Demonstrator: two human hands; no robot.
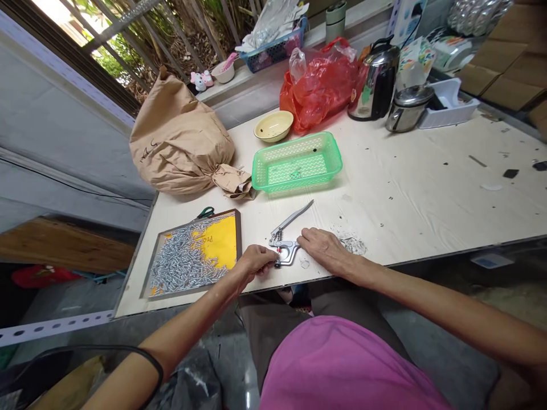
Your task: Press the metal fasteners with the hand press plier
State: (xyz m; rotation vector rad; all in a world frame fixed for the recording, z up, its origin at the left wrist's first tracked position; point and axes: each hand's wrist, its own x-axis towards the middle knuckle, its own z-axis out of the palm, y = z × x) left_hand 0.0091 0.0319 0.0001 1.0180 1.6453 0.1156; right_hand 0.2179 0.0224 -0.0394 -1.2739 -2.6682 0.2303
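A pair of silver snap pliers (290, 246) lies on the table near its front edge, its upper handle raised and a spring showing between the arms. My right hand (322, 246) is closed around the lower handle at the right. At the jaw on the left, beside a small red part and a black one, my left hand (258, 260) is pinched. What its fingers hold is hidden. Left of that hand stands a shallow tray (239, 233) with a yellow bottom, heaped with many small silver metal pieces (182, 256).
A green plastic basket (297, 185) and a cream bowl (273, 126) stand behind the pliers. A brown paper sack (179, 136) lies at the back left, near green-handled scissors (205, 212). Farther back are a red plastic bag (318, 85), a kettle (378, 80) and a metal pot (408, 108).
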